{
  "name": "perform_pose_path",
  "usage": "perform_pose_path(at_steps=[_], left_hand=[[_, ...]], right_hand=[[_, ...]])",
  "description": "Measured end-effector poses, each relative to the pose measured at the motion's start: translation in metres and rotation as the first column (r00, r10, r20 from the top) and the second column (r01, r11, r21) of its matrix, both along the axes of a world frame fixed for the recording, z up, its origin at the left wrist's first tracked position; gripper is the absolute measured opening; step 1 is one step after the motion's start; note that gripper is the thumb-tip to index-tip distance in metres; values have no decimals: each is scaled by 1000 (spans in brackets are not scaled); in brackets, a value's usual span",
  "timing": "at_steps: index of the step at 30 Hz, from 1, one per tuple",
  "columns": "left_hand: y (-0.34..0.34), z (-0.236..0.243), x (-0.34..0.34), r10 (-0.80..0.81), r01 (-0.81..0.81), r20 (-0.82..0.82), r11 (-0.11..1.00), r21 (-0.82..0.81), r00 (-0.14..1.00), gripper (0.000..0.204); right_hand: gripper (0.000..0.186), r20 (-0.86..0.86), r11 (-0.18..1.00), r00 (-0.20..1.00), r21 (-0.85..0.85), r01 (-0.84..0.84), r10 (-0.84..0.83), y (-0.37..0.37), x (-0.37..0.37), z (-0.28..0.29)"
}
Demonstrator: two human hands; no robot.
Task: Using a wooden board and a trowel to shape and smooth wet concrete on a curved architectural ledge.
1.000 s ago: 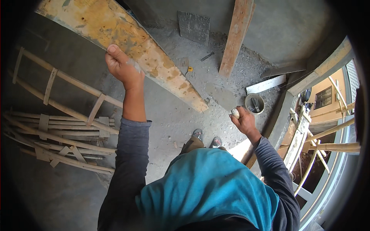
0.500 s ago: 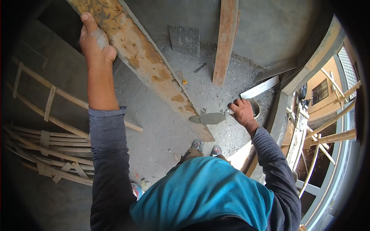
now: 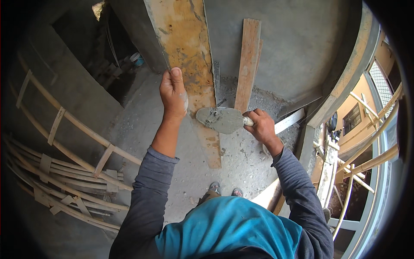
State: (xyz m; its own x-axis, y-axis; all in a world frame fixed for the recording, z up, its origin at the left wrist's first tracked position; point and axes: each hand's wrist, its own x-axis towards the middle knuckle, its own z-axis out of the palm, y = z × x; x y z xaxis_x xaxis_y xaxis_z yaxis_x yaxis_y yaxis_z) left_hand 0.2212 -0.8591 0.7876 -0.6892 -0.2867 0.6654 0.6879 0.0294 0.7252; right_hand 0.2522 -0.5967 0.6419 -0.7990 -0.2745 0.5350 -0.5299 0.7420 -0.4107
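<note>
My left hand (image 3: pixel 172 93) grips the left edge of a long, stained yellowish plank (image 3: pixel 183 36), which runs from the top of the view down over the floor. My right hand (image 3: pixel 261 127) is closed round the handle of a trowel (image 3: pixel 222 121). Grey wet mortar covers the trowel's blade, which lies across the plank's lower part, just right of and below my left hand; I cannot tell whether it touches the wood.
Bamboo ladder-like frames (image 3: pixel 101 164) line the left. Loose boards (image 3: pixel 248 64) lean on the back wall. A concrete ledge (image 3: pixel 316 120), a white board (image 3: pixel 289 121) and bamboo scaffolding (image 3: pixel 371 151) are on the right. A blue bucket (image 3: pixel 137 59) is far back.
The plank has swung from a diagonal toward upright in view, my left hand still on it. The trowel has moved up and left, its mortar-covered blade now across the plank. The view has shifted.
</note>
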Motion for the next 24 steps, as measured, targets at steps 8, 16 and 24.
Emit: perform_pose_path(at_steps=[8,16,24], left_hand=[[-11,-31,7,126,-103,68,955,-280,990,42],[-37,-72,25,279,-185,132,857,-480,951,47],[-88,-135,64,366,-173,219,784,-596,904,50]], right_hand=[[34,-142,998,990,64,17,-7,20,-17,45],[35,-171,995,981,-43,88,-95,38,-29,90],[37,-107,976,975,-116,184,-197,71,-52,147]])
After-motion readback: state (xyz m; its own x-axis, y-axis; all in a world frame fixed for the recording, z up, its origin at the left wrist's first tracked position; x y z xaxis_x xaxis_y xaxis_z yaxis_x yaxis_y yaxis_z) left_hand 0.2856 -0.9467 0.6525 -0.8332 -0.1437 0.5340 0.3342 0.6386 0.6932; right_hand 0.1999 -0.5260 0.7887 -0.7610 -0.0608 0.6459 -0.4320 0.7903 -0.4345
